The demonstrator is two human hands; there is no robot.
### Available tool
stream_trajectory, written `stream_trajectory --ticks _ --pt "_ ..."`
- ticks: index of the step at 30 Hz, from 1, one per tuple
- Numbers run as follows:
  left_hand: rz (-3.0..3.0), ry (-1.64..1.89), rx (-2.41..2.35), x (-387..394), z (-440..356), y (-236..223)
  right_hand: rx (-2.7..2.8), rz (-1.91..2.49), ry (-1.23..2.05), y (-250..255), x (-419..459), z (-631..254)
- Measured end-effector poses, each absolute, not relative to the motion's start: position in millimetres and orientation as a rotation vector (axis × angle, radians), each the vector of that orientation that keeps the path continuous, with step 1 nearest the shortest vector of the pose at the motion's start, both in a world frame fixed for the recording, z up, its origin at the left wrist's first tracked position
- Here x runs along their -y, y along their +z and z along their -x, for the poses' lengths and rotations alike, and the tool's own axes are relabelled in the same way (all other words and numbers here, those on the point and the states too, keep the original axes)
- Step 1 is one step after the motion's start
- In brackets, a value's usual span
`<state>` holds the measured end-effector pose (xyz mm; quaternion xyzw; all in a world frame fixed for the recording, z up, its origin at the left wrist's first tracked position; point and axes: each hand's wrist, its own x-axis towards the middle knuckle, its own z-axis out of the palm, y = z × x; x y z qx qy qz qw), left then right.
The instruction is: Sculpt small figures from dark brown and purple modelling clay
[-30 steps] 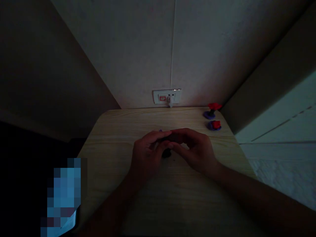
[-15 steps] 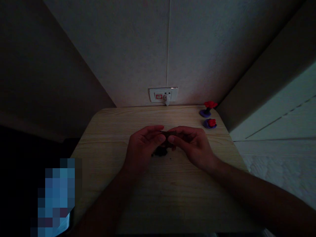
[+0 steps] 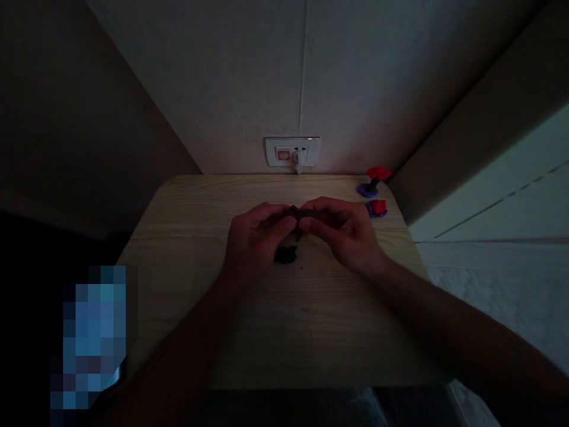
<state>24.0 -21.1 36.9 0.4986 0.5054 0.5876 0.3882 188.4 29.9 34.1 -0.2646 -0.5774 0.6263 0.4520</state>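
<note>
Between the fingertips of both hands is a small dark lump of modelling clay (image 3: 297, 213), partly covered by the thumbs. My left hand (image 3: 253, 240) pinches it from the left with thumb and bent fingers. From the right, my right hand (image 3: 351, 237) grips it in the same way. Just below the hands, a black piece of the same soft-looking stuff (image 3: 285, 255) lies on the wooden tabletop (image 3: 267, 332), with a tiny crumb beside it. Dim light hides the lump's exact shape.
At the table's back right stands a red flower-like figure (image 3: 378, 173) on a purple base (image 3: 368, 190). In front of it sits a red piece (image 3: 379, 207) in a purple base. A wall socket (image 3: 292, 152) with a plug is behind the table. A blurred bright patch (image 3: 95, 332) is at lower left.
The whole view has shifted, so table and hands sit higher in the picture. My fingers have shifted slightly on the dark clay, which both hands still hold.
</note>
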Motion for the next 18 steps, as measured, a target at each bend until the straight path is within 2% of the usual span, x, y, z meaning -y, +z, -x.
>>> stream_trajectory --ticks 6,13,18 --pt "-1.091 1.479 -0.972 10 -31 39 1.427 0.566 1.620 33 -43 -184" --pt "-0.868 1.388 -0.870 1 -35 52 1.368 0.597 1.774 42 -46 -182" --pt "-1.021 1.443 -1.050 -1 -34 48 1.383 0.632 1.592 37 -47 -187"
